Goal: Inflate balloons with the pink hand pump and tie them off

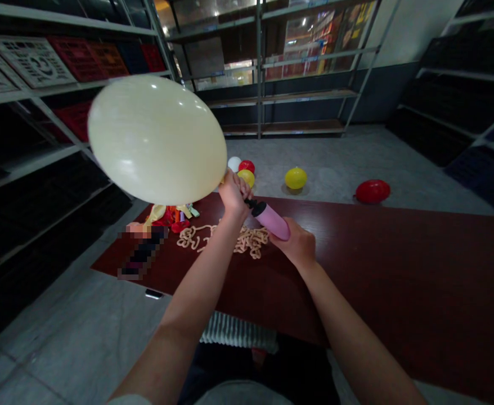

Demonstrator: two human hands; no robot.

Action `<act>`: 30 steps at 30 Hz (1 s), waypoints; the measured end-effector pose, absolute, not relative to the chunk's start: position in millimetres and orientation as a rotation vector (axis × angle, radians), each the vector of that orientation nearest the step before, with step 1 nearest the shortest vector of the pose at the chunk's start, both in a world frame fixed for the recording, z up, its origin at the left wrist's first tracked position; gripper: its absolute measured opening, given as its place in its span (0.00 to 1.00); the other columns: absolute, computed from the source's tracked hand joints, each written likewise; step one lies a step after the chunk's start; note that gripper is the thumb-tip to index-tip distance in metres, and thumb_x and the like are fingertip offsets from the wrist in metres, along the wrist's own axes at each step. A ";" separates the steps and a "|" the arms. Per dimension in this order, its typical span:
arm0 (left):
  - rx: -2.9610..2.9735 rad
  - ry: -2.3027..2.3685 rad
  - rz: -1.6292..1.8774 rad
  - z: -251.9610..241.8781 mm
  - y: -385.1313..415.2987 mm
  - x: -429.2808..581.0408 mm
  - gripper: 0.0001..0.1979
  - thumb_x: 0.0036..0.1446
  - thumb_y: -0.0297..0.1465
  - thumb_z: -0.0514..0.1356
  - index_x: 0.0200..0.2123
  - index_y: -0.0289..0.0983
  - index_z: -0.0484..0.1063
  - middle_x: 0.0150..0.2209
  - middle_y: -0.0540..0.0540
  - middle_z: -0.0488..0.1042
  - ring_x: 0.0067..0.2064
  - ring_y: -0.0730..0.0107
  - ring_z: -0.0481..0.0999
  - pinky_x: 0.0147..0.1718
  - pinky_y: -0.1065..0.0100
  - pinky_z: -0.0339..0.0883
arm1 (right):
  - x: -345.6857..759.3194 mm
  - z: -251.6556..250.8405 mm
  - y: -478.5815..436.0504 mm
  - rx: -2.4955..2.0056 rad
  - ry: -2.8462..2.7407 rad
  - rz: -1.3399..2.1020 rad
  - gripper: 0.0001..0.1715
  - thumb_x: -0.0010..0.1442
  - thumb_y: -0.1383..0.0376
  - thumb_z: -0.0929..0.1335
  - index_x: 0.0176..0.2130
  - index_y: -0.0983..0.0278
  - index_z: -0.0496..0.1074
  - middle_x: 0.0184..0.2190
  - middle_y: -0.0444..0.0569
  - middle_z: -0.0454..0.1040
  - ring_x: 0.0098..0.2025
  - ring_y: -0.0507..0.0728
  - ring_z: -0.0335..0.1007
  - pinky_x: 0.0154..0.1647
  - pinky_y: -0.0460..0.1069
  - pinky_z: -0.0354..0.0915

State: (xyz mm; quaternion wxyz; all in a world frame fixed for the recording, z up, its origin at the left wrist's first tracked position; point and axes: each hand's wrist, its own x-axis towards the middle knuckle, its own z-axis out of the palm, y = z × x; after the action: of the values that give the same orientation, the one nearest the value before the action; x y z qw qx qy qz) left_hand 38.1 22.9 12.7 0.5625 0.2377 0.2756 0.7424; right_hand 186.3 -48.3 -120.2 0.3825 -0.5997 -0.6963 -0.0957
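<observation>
Five inflated latex balloons [295, 178] lie on the grey floor [335, 163]; the left hand [233, 194] pinches a fat cream latex balloon [156, 140] onto a pink plastic pump [271, 220] gripped by the right hand [294, 243]; uninflated balloons [171, 216] lie on the dark red table [356, 270].

The cream latex balloon [156, 140] is smooth and faintly glossy, its stretched skin catching small highlights, while the hand pump [270, 220] has a smooth pink plastic barrel and a black plastic nozzle [251, 204]. Beneath both, the tabletop [399, 281] has a polished dark-red wood finish, and beyond it the grey floor [356, 157] looks matt.
</observation>
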 end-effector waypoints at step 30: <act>0.293 0.673 1.943 -7.1 -13.2 -108.0 0.20 0.65 0.27 0.46 0.19 0.38 0.45 0.13 0.56 0.47 0.12 0.81 0.47 0.15 0.73 0.42 | 180.2 -116.2 -60.1 -1.337 -2.168 -0.359 0.31 0.57 0.51 0.70 0.57 0.58 0.69 0.45 0.49 0.80 0.40 0.59 0.77 0.40 0.51 0.65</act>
State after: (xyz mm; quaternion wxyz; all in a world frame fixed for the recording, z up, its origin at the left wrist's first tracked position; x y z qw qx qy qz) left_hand -108.0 -13.2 -7.1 0.5077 0.1215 0.2792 0.8059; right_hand 180.2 -60.1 -116.2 0.2807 -0.4989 -0.8089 -0.1338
